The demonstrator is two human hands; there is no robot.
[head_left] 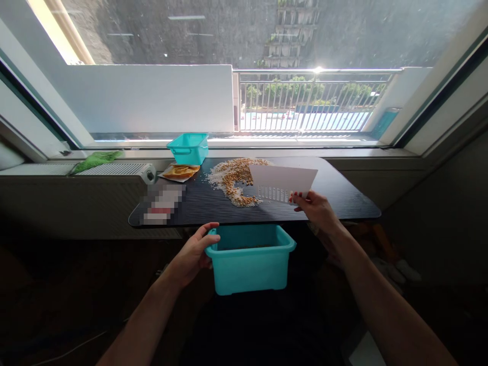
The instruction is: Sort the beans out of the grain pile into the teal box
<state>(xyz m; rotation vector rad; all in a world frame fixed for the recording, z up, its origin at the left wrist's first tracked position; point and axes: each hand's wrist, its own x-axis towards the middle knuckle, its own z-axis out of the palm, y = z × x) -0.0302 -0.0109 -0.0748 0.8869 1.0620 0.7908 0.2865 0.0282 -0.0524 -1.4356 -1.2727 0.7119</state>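
My left hand [196, 251] grips the left rim of a turquoise plastic bin [249, 269], which is held just below the table's front edge. Something dark lies low inside the bin, too shaded to make out. In my right hand [314, 206] is a thin white sheet [284, 177] with a row of slots along its lower edge, pinched at its lower right corner. The sheet is over the table, beside a spread heap of yellow-brown kernels and white grains [232, 180], and hides part of it.
A smaller turquoise basket [189, 150] stands at the dark table's [339, 190] back left. Near it lies a flat packet with brown contents [182, 172], and a blurred-out item [163, 204] is in front. A green cloth [98, 160] rests on the radiator [114, 171]. A window is behind.
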